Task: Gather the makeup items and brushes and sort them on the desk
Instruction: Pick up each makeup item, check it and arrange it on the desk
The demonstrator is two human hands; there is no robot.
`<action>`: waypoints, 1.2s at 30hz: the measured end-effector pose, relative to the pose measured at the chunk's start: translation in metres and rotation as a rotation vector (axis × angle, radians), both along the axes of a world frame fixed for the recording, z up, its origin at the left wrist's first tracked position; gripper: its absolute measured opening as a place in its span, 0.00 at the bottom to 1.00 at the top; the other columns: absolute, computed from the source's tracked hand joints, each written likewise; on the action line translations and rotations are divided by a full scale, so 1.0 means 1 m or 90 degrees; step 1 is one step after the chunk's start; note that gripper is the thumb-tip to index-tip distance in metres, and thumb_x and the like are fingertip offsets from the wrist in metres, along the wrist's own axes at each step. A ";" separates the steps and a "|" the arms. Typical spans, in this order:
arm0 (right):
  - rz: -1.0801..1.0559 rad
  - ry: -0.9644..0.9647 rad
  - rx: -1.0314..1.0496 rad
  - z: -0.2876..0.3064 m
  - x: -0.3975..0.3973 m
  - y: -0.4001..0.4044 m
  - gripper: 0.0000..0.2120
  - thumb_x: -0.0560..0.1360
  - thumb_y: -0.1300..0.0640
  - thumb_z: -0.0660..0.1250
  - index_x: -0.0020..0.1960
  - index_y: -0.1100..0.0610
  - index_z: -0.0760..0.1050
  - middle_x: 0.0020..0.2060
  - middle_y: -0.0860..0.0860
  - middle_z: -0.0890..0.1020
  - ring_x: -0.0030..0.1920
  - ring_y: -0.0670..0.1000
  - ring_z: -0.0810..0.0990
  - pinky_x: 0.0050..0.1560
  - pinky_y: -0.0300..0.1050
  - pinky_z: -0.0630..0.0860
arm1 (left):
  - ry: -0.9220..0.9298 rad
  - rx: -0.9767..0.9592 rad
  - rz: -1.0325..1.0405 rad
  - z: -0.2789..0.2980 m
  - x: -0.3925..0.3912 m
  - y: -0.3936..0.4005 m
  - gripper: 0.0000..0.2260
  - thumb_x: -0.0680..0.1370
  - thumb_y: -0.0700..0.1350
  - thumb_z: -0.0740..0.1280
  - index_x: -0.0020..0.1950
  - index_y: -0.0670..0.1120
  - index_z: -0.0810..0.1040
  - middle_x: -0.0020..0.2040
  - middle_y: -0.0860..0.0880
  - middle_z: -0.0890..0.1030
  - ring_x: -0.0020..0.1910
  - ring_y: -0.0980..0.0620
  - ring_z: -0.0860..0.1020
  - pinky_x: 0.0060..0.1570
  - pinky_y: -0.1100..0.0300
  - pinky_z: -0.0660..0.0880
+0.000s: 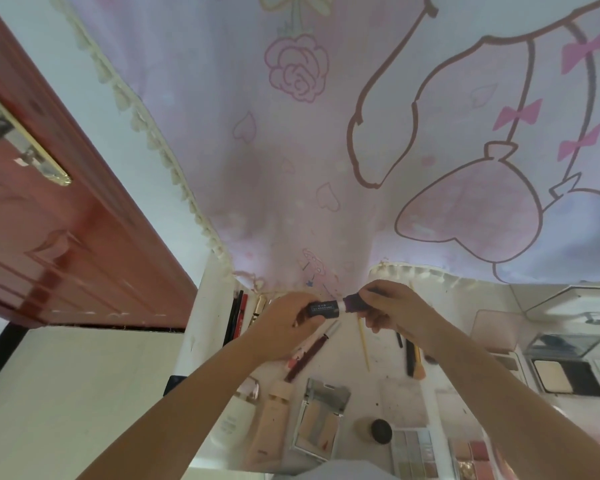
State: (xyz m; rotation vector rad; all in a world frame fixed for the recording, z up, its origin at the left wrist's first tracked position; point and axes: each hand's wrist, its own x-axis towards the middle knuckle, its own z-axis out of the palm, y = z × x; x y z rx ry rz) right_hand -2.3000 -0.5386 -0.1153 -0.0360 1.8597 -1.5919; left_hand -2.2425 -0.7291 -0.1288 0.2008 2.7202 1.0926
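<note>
A white desk [378,386] strewn with cosmetics is seen from above, across the lower centre and right of the frame. A pink curtain [326,133] printed with roses and bows is hung across the upper half, and a red door [66,237] is seen at the left.

At the centre of the frame, a small dark lipstick tube [323,309] is held above the desk between both hands. Its body is gripped by the curled fingers of the left hand [284,323]. The purple cap end [355,302] is pinched by the fingers of the right hand [392,306]. A pale band is visible between the two parts, so the tube is probably being capped or uncapped; which of the two cannot be told. It is likely held up with both hands so that it can be closed or checked before being sorted.

Along the left edge of the desk, a row of pencils [238,315] is laid side by side, apparently already grouped. Below the hands, a dark red lip pencil [307,355], a cream tube [269,424], a white bottle [232,424] and an open compact [321,417] are laid. A thin wooden-handled brush [363,344] and further brushes [413,355] are scattered at centre right. Eyeshadow palettes [414,452] are placed at the lower right.
</note>
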 end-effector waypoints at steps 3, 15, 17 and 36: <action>0.058 -0.046 -0.017 -0.007 0.004 -0.016 0.07 0.77 0.67 0.57 0.47 0.60 0.73 0.34 0.54 0.76 0.28 0.46 0.75 0.28 0.35 0.73 | -0.057 0.002 0.013 0.000 0.001 -0.005 0.01 0.78 0.42 0.61 0.48 0.47 0.69 0.39 0.52 0.71 0.36 0.55 0.70 0.37 0.69 0.66; 0.141 -0.159 -0.031 -0.029 -0.005 -0.054 0.10 0.78 0.70 0.52 0.53 0.57 0.63 0.37 0.59 0.75 0.21 0.46 0.74 0.24 0.36 0.72 | -0.073 -0.070 0.044 -0.014 0.008 -0.029 0.12 0.76 0.45 0.65 0.59 0.46 0.74 0.41 0.53 0.74 0.34 0.60 0.70 0.34 0.75 0.67; 0.156 -0.158 -0.026 -0.033 -0.005 -0.056 0.11 0.78 0.70 0.52 0.56 0.57 0.62 0.36 0.58 0.75 0.22 0.46 0.75 0.24 0.36 0.72 | -0.066 -0.093 0.049 -0.019 0.008 -0.028 0.11 0.76 0.45 0.64 0.58 0.46 0.74 0.42 0.52 0.75 0.36 0.56 0.71 0.34 0.73 0.64; 0.291 0.404 0.525 -0.131 0.004 -0.015 0.18 0.76 0.62 0.58 0.65 0.64 0.68 0.65 0.60 0.70 0.66 0.60 0.67 0.65 0.50 0.66 | -0.137 -0.538 -0.042 -0.034 -0.008 -0.056 0.13 0.79 0.48 0.58 0.60 0.46 0.73 0.49 0.48 0.74 0.48 0.49 0.77 0.40 0.63 0.70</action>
